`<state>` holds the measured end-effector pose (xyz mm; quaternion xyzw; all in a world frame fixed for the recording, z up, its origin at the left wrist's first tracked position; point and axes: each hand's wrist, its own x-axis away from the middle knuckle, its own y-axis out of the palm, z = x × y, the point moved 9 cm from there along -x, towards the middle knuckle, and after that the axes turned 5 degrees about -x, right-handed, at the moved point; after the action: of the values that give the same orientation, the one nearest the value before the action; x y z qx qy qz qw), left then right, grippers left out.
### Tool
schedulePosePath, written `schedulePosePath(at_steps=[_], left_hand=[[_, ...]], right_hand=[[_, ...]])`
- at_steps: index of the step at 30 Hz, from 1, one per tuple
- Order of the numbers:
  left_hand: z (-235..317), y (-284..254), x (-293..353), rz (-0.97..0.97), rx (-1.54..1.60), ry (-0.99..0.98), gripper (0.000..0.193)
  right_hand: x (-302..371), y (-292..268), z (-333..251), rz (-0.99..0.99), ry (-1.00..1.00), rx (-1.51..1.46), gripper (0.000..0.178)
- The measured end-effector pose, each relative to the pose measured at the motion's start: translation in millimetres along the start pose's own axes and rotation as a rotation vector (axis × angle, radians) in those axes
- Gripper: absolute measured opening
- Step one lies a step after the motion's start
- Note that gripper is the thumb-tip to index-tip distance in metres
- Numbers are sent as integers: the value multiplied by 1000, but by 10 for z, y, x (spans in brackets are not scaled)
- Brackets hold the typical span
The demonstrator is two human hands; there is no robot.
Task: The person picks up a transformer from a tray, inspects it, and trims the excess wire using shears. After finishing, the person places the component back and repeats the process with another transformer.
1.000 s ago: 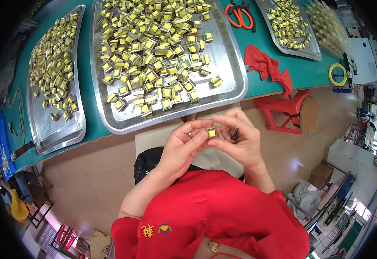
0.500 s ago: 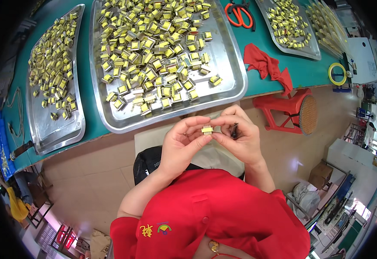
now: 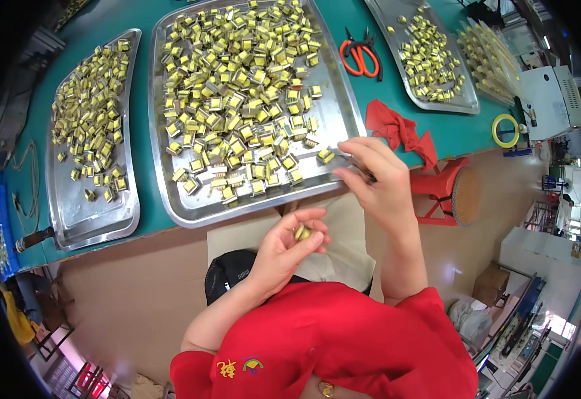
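Observation:
My left hand (image 3: 289, 247) is in front of the big tray, thumb and fingers closed around a small transformer (image 3: 302, 232) wrapped in yellow tape. Above the front right corner of the big steel tray (image 3: 210, 215) is my right hand (image 3: 382, 178). Its thumb and forefinger are apart beside a lone transformer (image 3: 326, 155) lying in the tray. Curled fingers of that hand keep a small dark tool (image 3: 370, 177), whose kind is mostly hidden. A heap of similar yellow transformers (image 3: 237, 100) covers most of the tray.
Smaller steel trays with transformers stand left (image 3: 97, 225) and right (image 3: 437, 105). Red-handled pliers (image 3: 360, 60), a red cloth (image 3: 397, 130) and a yellow tape roll (image 3: 505, 130) lie on the green table (image 3: 483, 133). A red stool (image 3: 443, 193) stands by its edge.
My hands have parted. The right has moved up and right over the tray corner; the left has drawn down slightly with the transformer in it. The view has shifted, so the table appears lower.

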<state>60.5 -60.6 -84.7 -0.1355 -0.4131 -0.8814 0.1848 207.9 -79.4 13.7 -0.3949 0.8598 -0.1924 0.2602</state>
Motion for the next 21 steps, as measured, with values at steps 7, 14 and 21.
schedulePosePath(at_steps=[7,14,21], left_hand=[[36,-32,28,-47,-136,-13,27],[384,43,55,53,-538,386,39],[320,60,51,4,-621,439,36]], right_hand=[[-39,44,-9,-93,14,49,26],[497,195,228,-272,447,-640,23],[741,385,294,-274,570,-812,24]])
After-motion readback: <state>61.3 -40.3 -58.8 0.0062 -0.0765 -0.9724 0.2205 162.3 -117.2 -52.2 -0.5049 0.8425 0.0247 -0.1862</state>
